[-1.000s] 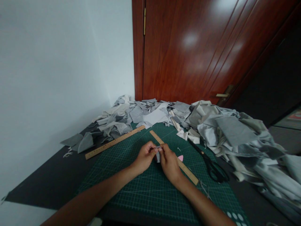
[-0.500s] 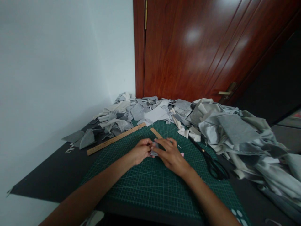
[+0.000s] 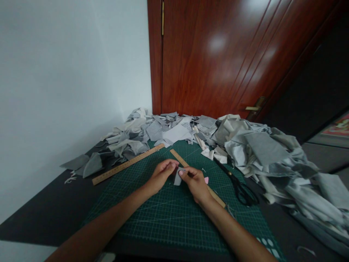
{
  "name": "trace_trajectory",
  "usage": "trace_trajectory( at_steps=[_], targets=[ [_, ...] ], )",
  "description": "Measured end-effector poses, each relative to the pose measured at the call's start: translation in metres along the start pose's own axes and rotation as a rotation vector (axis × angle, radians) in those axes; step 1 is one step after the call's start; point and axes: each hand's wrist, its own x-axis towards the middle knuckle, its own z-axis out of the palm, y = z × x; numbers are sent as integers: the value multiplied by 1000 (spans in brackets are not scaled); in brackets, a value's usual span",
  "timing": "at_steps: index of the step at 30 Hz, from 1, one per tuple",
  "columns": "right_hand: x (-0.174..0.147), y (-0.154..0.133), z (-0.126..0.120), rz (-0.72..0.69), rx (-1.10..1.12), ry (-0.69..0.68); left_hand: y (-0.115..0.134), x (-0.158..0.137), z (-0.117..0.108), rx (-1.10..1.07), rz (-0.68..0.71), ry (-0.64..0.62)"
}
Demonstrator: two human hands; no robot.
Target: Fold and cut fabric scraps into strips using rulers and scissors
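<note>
A small grey strip of fabric [image 3: 177, 179] hangs between my hands above the green cutting mat [image 3: 163, 218]. My right hand [image 3: 196, 182] pinches its upper right side between thumb and fingers. At its upper left edge, my left hand [image 3: 162, 174] is closed, thumb against the fingers; the exact grip there is small and partly hidden. Below and behind my right hand lies a wooden ruler [image 3: 177, 157], its middle covered by the hand. A bit of pink [image 3: 206, 180] shows just right of my right hand.
Black-handled scissors [image 3: 240, 187] lie at the mat's right. A second wooden ruler [image 3: 128, 164] slants across its left edge. Grey and white fabric scraps [image 3: 177, 133] heap along the back, with a larger pile [image 3: 267, 149] on the right. A wooden door [image 3: 201, 65] stands behind.
The fabric strip has been turned, and more of it shows hanging down. My hands have spread slightly apart at the fingers. The whole view has shifted a little.
</note>
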Motion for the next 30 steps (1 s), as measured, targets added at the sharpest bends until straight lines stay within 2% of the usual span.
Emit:
trace_trajectory(
  at_steps=[3,10,13,16,20,23,26,28,30],
  targets=[
    [1,0,1,91,131,36,-4,-4,7,11,46,-60],
    [1,9,1,120,247,68,-13,-5,10,106,2,29],
    [1,8,0,81,171,38,-14,-3,7,127,7,36],
    [4,3,-4,-41,-28,-3,-13,-3,5,158,28,36],
    [8,-2,-9,-220,-299,35,-5,-4,2,393,121,0],
    [8,0,-9,-227,-317,73,2,-5,-1,554,218,-19],
    [4,3,-4,-243,-310,89,5,-3,-1,531,256,-21],
    [1,4,-1,-268,-300,87,4,-2,-2,456,234,-67],
    [0,4,0,-275,-276,84,1,-1,-3,391,147,-163]
  ],
)
